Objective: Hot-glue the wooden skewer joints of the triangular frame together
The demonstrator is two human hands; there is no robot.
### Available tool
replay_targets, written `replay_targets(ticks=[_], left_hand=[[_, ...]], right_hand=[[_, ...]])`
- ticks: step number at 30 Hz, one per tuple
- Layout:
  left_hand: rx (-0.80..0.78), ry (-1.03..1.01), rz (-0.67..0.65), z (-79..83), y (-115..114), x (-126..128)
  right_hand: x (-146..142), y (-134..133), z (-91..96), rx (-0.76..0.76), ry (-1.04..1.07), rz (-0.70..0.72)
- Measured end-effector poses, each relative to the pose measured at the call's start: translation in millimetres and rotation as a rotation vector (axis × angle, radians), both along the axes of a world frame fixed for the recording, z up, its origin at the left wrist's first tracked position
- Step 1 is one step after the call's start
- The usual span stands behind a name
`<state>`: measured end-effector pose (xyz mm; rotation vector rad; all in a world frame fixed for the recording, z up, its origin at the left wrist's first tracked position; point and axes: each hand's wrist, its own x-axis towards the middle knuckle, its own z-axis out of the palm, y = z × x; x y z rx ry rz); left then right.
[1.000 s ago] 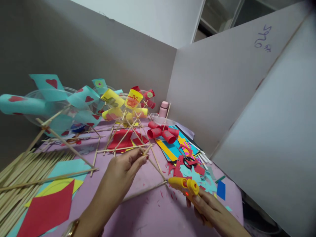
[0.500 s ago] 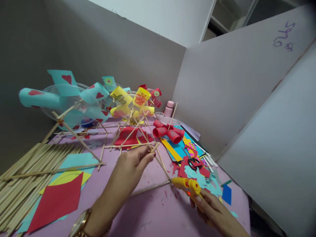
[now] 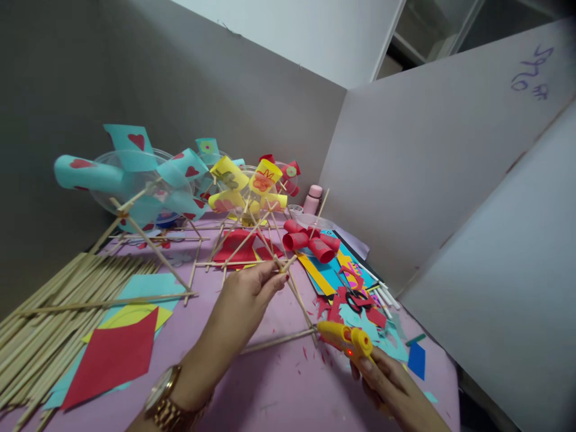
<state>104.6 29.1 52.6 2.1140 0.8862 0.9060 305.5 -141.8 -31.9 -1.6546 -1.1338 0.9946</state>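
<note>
My left hand (image 3: 245, 300) pinches the crossing tops of thin wooden sticks (image 3: 294, 294) that slope down to the pink table (image 3: 279, 390). My right hand (image 3: 389, 384) grips a yellow glue gun (image 3: 344, 337) with a red light lit. Its nozzle touches the spot where the sticks' lower ends meet on the table. A gold watch (image 3: 164, 399) is on my left wrist.
Paper pinwheels on stick frames stand behind: a teal one with red hearts (image 3: 130, 174), a yellow one (image 3: 245, 186), a red one (image 3: 310, 240). A heap of wooden sticks (image 3: 40, 324) lies left, beside red paper (image 3: 112, 357). Scissors (image 3: 355, 297) and paper scraps lie right. Grey partition walls surround the table.
The view has shifted, so everything sits a little further right in frame. Both hands keep their hold on the sticks and the glue gun.
</note>
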Motion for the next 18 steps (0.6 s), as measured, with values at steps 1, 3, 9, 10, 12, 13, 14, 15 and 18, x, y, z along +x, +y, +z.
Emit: replay_targets(ticks=[1,3,9,10,12,13,14,15,18], left_hand=[[-0.006,-0.005,-0.002,-0.3,0.4,0.1],[-0.013,-0.01,-0.01,-0.8,1.1,0.1],[-0.009,-0.044,-0.029,-1.1,1.6,0.0],[-0.008,-0.048,-0.03,-0.5,1.1,0.1],[-0.007,-0.059,-0.028,1.0,-0.1,0.2],[-0.007,-0.063,-0.026,1.7,-0.7,0.3],[-0.007,-0.062,-0.022,2.1,-1.1,0.4],[-0.007,-0.057,-0.018,2.2,-1.3,0.5],[-0.013,-0.038,-0.023,0.5,-0.4,0.5]], right_hand=[[-1.1,0.0,0.9,-0.001,0.003,-0.012],[-3.3,-0.3,2.8,-0.001,0.01,-0.031],[-5.7,-1.4,6.2,-0.025,0.014,-0.019],[-5.3,-1.4,6.3,-0.034,-0.001,-0.008],[-4.1,-1.3,6.0,-0.048,-0.031,0.001],[-3.4,-1.2,5.7,-0.052,-0.042,0.001],[-2.5,-1.1,5.3,-0.055,-0.05,0.003],[-1.5,-1.0,4.9,-0.057,-0.057,0.004],[1.2,-0.8,3.1,-0.062,-0.066,0.016]])
